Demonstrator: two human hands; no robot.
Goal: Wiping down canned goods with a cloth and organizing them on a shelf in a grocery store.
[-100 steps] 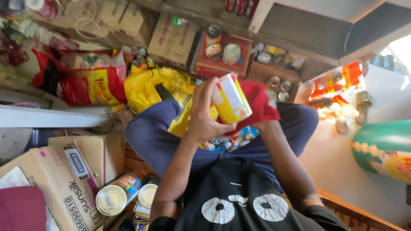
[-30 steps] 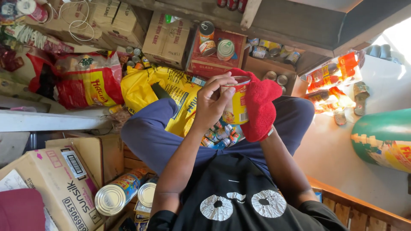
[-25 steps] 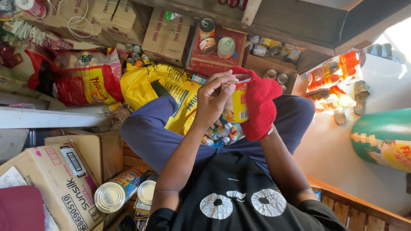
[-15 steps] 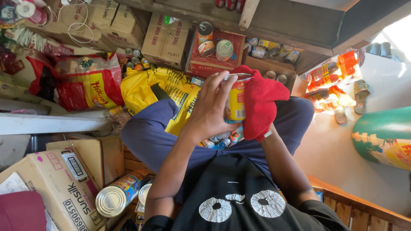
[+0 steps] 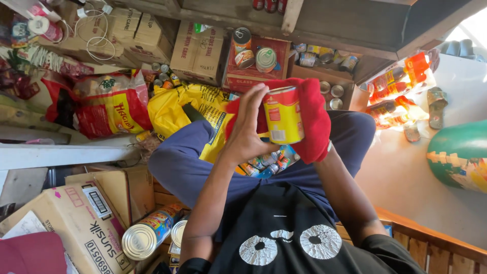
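Turned since half a second ago, the yellow tin can (image 5: 283, 122) now shows its label side, and the left hand (image 5: 243, 134) has spread its fingers (image 5: 252, 104) wider along the can's left wall. It is held upright above the person's lap, in the middle of the scene. The right hand (image 5: 324, 152) is hidden inside a red cloth (image 5: 314, 122) that wraps the can's right side and back, so both hands are closed on the can, one bare, one through fabric. I judge it a stiff metal cylinder with a glossy paper label, likely weighty if full and a little slippery; the sidewall, held from opposite sides, looks the surest grip. Just beyond the lap lies a crinkled yellow plastic sack (image 5: 198, 109), with a red sack (image 5: 109, 109) further left. Near left, silver-ended cans (image 5: 142, 241) lie on their sides beside a cardboard box (image 5: 66, 228). At the far side, a red carton (image 5: 256, 63) holds more tins.
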